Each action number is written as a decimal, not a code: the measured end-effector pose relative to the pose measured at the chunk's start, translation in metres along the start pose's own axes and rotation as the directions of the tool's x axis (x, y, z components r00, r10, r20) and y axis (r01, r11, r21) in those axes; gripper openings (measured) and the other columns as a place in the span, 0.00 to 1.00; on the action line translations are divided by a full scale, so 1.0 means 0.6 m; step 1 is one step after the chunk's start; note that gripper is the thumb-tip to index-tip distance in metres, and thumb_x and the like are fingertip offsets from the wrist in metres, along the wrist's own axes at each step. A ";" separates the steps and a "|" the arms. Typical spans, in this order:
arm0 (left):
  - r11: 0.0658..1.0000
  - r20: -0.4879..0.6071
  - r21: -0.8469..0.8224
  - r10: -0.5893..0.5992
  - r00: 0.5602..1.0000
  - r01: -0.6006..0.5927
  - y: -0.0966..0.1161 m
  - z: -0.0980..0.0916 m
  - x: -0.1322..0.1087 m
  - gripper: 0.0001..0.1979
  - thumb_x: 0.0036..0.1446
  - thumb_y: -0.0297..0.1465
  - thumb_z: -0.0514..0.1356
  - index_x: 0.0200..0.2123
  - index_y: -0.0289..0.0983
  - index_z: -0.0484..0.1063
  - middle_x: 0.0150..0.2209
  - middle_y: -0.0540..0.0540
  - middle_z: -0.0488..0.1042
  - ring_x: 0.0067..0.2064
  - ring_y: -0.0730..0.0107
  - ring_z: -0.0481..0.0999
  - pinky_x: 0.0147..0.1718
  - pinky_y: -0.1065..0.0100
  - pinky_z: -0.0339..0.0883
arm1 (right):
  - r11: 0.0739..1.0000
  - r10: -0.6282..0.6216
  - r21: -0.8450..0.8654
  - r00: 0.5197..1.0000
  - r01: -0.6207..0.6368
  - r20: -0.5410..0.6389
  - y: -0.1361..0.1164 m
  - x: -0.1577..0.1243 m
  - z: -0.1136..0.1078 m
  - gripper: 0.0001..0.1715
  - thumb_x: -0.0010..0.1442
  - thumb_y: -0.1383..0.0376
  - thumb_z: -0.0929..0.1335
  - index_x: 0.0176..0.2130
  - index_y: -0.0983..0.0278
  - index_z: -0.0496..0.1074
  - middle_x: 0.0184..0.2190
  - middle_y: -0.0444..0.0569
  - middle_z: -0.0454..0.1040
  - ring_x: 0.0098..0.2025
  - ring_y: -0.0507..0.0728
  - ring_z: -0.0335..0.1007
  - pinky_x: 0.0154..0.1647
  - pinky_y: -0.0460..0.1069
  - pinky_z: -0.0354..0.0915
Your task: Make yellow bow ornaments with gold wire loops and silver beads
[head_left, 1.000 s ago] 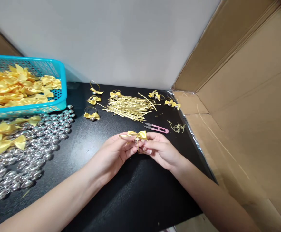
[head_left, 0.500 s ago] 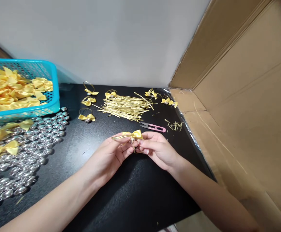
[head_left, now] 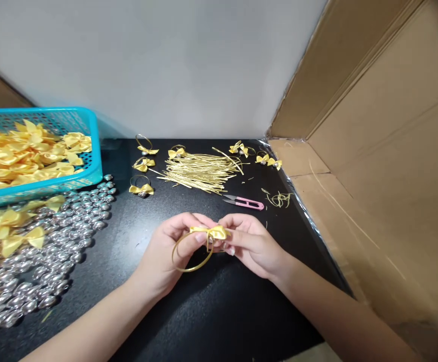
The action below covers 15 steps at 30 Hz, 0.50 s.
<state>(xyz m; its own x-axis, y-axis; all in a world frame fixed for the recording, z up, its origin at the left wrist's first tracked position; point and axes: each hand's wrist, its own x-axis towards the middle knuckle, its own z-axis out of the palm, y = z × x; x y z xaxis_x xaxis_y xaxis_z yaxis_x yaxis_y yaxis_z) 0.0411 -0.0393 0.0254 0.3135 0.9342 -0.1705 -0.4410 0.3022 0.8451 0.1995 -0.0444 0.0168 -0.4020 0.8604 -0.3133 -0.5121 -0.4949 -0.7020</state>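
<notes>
A yellow satin bow (head_left: 217, 232) is pinched between my two hands over the near middle of the table. My left hand (head_left: 162, 251) is closed on the bow's left side, its thumb pressed across the front. From the bow a gold cord loop (head_left: 192, 271) hangs down around that thumb. Closed at the bow's right end is my right hand (head_left: 254, 246), with thumb and fingertips together. Just under the bow's centre a small silver bead (head_left: 210, 241) shows, partly hidden by fingers. Farther off lie pink thread snips (head_left: 249, 203) and a pile of gold cord pieces (head_left: 200, 172).
On the left stands a turquoise basket (head_left: 99, 151) of yellow bows, with many silver beads (head_left: 49, 271) and loose bows (head_left: 25, 240) before it. Looped bows (head_left: 141, 190) lie around the cord pile. Cord scraps (head_left: 279, 199) lie near the cardboard wall (head_left: 388, 125) at right.
The bow has turned in my hands, so its gold loop now hangs downward toward me instead of lying nearly edge-on. My left thumb now presses the bow's front. The whole view has shifted slightly.
</notes>
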 end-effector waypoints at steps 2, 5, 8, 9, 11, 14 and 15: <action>0.999 -0.016 0.040 0.029 0.999 -0.029 -0.002 -0.006 0.000 0.08 0.41 0.32 0.74 0.21 0.37 0.78 0.28 0.49 0.78 0.28 0.71 0.77 0.31 0.71 0.73 | 1.000 0.000 0.030 1.000 0.000 0.005 0.007 0.002 0.000 0.17 0.41 0.61 0.80 0.26 0.66 0.74 0.22 0.42 0.74 0.24 0.45 0.65 0.28 0.42 0.59; 0.997 -0.051 0.064 0.041 0.998 -0.038 -0.006 -0.012 0.001 0.08 0.42 0.31 0.74 0.21 0.36 0.78 0.28 0.49 0.78 0.29 0.72 0.76 0.31 0.72 0.72 | 0.999 -0.043 0.019 0.999 0.043 -0.033 0.019 0.005 0.000 0.17 0.43 0.59 0.79 0.26 0.66 0.74 0.23 0.41 0.74 0.25 0.46 0.66 0.30 0.43 0.62; 1.000 -0.103 -0.019 -0.021 0.994 0.019 -0.012 -0.014 0.005 0.10 0.39 0.30 0.74 0.20 0.35 0.77 0.27 0.50 0.77 0.28 0.74 0.76 0.31 0.75 0.72 | 0.988 -0.146 -0.058 0.983 0.140 -0.107 0.031 0.007 -0.002 0.15 0.48 0.58 0.77 0.28 0.65 0.74 0.24 0.43 0.74 0.28 0.48 0.68 0.36 0.46 0.65; 0.995 -0.116 -0.078 -0.067 0.991 0.058 -0.015 -0.015 0.007 0.10 0.39 0.30 0.74 0.20 0.34 0.77 0.26 0.50 0.76 0.28 0.75 0.76 0.31 0.76 0.73 | 0.979 -0.189 -0.103 0.974 0.177 -0.128 0.034 0.007 -0.003 0.14 0.50 0.58 0.76 0.28 0.64 0.74 0.26 0.43 0.74 0.30 0.49 0.69 0.38 0.47 0.66; 0.965 -0.131 -0.202 -0.195 0.972 0.166 -0.022 -0.018 0.012 0.08 0.41 0.27 0.73 0.22 0.33 0.77 0.26 0.49 0.77 0.27 0.76 0.76 0.31 0.78 0.73 | 0.940 -0.294 -0.223 0.944 0.258 -0.148 0.039 0.006 -0.003 0.10 0.53 0.60 0.74 0.29 0.63 0.73 0.31 0.46 0.75 0.35 0.52 0.71 0.43 0.49 0.67; 0.898 -0.188 -0.337 -0.357 0.915 0.281 -0.031 -0.021 0.019 0.05 0.48 0.19 0.67 0.26 0.33 0.76 0.26 0.48 0.79 0.27 0.77 0.79 0.30 0.81 0.74 | 0.807 -0.495 -0.434 0.859 0.400 -0.130 0.044 0.003 -0.003 0.06 0.58 0.65 0.71 0.29 0.62 0.73 0.37 0.48 0.74 0.41 0.54 0.72 0.46 0.50 0.68; 0.882 -0.210 -0.362 -0.392 0.896 0.301 -0.033 -0.021 0.020 0.06 0.49 0.17 0.64 0.26 0.32 0.76 0.26 0.48 0.79 0.27 0.77 0.79 0.30 0.82 0.75 | 0.746 -0.557 -0.506 0.822 0.434 -0.116 0.045 0.001 -0.003 0.05 0.59 0.66 0.70 0.29 0.62 0.72 0.38 0.49 0.74 0.42 0.55 0.72 0.46 0.51 0.68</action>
<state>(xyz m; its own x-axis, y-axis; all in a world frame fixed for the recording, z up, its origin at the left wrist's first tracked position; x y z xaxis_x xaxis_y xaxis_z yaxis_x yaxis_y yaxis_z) 0.0432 -0.0316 0.0005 0.2768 0.7580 -0.5906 -0.5992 0.6166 0.5106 0.1865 -0.0570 -0.0037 0.0432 0.9973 0.0593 -0.1725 0.0660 -0.9828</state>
